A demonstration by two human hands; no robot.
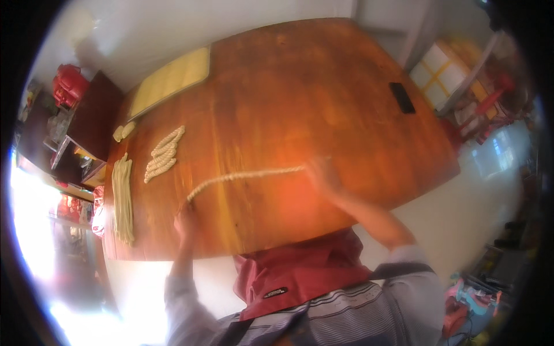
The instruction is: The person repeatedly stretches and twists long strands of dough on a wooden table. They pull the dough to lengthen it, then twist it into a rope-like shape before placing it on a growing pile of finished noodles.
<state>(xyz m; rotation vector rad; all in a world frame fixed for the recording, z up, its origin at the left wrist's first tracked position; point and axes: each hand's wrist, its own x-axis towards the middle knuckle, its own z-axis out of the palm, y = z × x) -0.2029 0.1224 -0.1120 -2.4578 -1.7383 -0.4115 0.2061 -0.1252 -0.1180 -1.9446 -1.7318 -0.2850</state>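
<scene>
A long twisted dough strand (246, 175) runs between my two hands just over the wooden table (277, 108). Its left end is gripped in the fingers of my left hand (185, 222), near the table's front edge. My right hand (320, 175), somewhat blurred, has hold of the other end farther out. To the left of the strand lie several finished-looking dough twists (163, 153), side by side. Beyond them, at the table's left side, rests a bundle of straight, untwisted dough strips (122, 199).
Two small dough lumps (124, 131) sit at the left edge. Behind them is a shallow tray (171, 82) of pale yellow dough. A black phone-like slab (402, 97) lies at the right. A dark wooden cabinet (95, 116) adjoins the table's left side, with a red bag (69, 85) on it.
</scene>
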